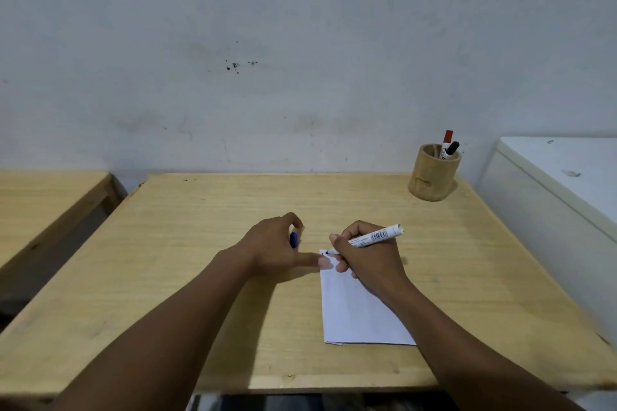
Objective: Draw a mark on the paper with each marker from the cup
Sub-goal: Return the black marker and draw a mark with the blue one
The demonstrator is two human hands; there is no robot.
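Two forearms extended, right hand [370, 255] gripping white marker [374, 237] tip-down on paper [354, 310], left hand [277, 248] pinching blue cap [293, 239]

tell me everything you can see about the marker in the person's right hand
The marker has a white barrel printed with a barcode and small text, and looks like plastic. It is uncapped: a blue cap sits in the left hand. The right hand grips it in a writing hold, tilted, rear end up and to the right, dark tip down at the top left corner of the white paper. The tip seems to touch the sheet, with a small dark mark beside it.
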